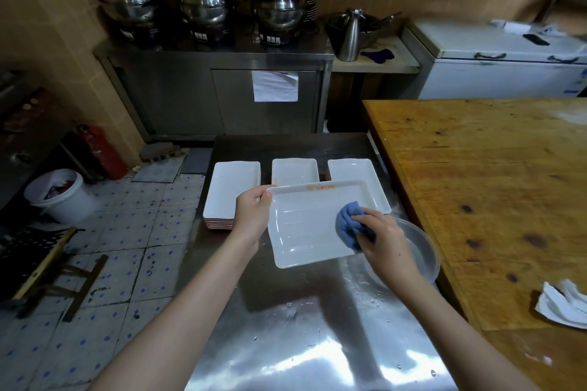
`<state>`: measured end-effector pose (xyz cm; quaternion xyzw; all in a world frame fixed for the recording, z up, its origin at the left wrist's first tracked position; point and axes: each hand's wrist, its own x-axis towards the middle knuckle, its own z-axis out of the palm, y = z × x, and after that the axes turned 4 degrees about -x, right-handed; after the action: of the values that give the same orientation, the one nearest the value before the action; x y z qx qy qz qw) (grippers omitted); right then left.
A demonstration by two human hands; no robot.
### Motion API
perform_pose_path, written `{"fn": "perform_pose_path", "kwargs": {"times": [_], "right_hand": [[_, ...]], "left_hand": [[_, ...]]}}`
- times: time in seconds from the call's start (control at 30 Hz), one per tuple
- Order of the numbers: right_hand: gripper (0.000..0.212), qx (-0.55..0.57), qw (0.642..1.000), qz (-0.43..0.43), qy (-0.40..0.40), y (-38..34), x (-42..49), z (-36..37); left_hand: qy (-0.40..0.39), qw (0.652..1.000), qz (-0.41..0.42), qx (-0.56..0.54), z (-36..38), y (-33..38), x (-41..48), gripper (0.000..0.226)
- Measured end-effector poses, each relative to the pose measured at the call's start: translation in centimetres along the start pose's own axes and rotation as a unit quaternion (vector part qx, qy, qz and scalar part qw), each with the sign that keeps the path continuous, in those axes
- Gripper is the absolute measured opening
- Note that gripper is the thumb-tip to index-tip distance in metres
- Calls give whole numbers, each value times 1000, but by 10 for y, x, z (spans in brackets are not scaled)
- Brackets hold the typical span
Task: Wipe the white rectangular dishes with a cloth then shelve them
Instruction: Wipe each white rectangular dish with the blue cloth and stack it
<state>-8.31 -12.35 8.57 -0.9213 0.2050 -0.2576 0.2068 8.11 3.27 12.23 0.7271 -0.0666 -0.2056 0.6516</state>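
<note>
A white rectangular dish point(305, 225) is held tilted above the steel table point(286, 327). My left hand point(252, 211) grips its left rim, thumb over the edge. My right hand point(386, 240) grips a bunched blue cloth point(347, 222) and presses it against the dish's inner right side. Behind it on the table stand three stacks of white rectangular dishes: left point(230, 192), middle point(293, 170), right point(355, 173), the last two partly hidden by the held dish.
A clear plastic basin point(425, 251) sits under my right wrist. A wooden table point(492, 194) with a crumpled white cloth point(562, 301) stands to the right. A steel cabinet point(216, 98) with pots lies ahead, a white bucket point(60, 194) on the tiled floor at left.
</note>
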Motion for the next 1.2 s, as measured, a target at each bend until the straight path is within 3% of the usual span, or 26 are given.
{"fn": "perform_pose_path", "kwargs": {"times": [0.27, 0.47, 0.6, 1.2], "right_hand": [[19, 12, 999, 7, 50, -12, -10, 11], [15, 52, 996, -44, -49, -49, -25, 52], [23, 66, 991, -95, -69, -73, -32, 61], [14, -8, 996, -15, -83, 14, -26, 35]], "left_hand": [[11, 1000, -10, -6, -1, -5, -2, 25], [28, 999, -14, -7, 6, -13, -2, 22], [46, 998, -32, 6, 6, -20, -2, 24], [65, 997, -33, 32, -25, -37, -2, 30]]}}
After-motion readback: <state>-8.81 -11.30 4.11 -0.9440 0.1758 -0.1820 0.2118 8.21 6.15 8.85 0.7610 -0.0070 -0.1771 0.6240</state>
